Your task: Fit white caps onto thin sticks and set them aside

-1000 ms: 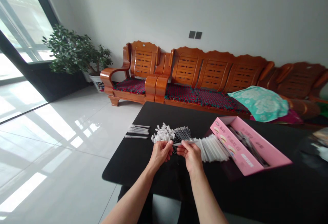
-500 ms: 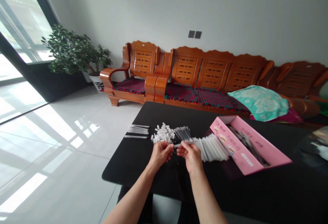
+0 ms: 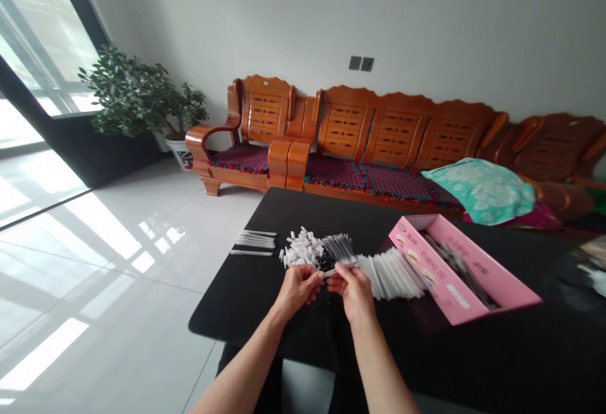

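My two hands meet over the near left part of a black table [image 3: 265,300]. My right hand [image 3: 355,291] pinches a thin white pen barrel [image 3: 344,267] that points up and to the right. My left hand [image 3: 297,288] is closed at the barrel's left end, its fingertips pressed on something small that I cannot make out. Just beyond my hands lie a pile of small white caps [image 3: 301,251], a bundle of dark thin refills [image 3: 337,247] and a fanned row of white barrels [image 3: 392,272].
An open pink box [image 3: 461,288] holding dark sticks lies to the right. A few finished white pens [image 3: 254,242] lie at the left of the table. Behind stand a wooden sofa [image 3: 379,142] with a teal cloth [image 3: 480,190], and a potted plant [image 3: 137,95] by the window.
Both hands have sunk a little toward me and closed together around the barrel's end; nothing else on the table has moved.
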Demonstrator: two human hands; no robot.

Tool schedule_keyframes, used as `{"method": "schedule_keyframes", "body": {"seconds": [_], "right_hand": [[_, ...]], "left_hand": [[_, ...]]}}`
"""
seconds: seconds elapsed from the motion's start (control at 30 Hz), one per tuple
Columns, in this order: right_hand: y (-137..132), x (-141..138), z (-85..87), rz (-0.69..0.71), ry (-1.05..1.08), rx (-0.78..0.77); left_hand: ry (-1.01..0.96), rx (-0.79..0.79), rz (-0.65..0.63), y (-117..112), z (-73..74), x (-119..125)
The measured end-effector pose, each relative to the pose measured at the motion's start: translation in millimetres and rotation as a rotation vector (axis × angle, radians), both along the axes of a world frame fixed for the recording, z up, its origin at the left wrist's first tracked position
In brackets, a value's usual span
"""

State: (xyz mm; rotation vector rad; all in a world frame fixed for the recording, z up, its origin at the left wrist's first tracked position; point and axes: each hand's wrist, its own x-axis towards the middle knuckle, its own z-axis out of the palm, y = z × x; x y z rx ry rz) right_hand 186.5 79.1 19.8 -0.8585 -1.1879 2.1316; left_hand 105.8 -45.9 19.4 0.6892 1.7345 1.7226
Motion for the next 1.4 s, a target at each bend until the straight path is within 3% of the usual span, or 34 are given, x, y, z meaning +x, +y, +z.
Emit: {"method": "schedule_keyframes", "body": {"seconds": [0.1, 0.27, 0.33, 0.5, 0.6, 0.77, 0.97, 1.2, 1.4], "right_hand": [[1, 1, -1.5, 0.012, -0.02, -0.003], [0, 1, -4.9, 0.028, -0.066, -0.028], [-1, 1, -5.9, 0.026, -0.074, -0.04], [7, 4, -5.8, -0.004, -0.061, -0.053], [17, 10, -4.0, -0.016, -0.077, -0.02], [23, 20, 0.5, 0.039, -0.048, 0.029], [18, 27, 4.6, 0.161, 0.028, 0.028], [22, 33, 5.3, 0.191, 0.129, -0.073], [23, 34, 4.9, 0.19, 0.13, -0.081]], "left_hand": [[0.117, -0.055, -0.02, -3, 3.0, 4], [0.535, -0.154, 0.005, -7, 9.0, 10], [0.618, -0.157, 0.017, -7, 9.3, 11], [0.511, -0.132, -0.017, -11, 4.9, 4], [0.47, -0.163, 0.099, -13, 0.0, -9], [0.581, -0.276, 0.253, -10, -13.5, -28], [0.703, -0.365, 0.236, 6, -22.7, -29], [0.822, -0.506, 0.255, 18, -17.5, -40], [0.952, -0.525, 0.115, 31, -14.2, -52]]}}
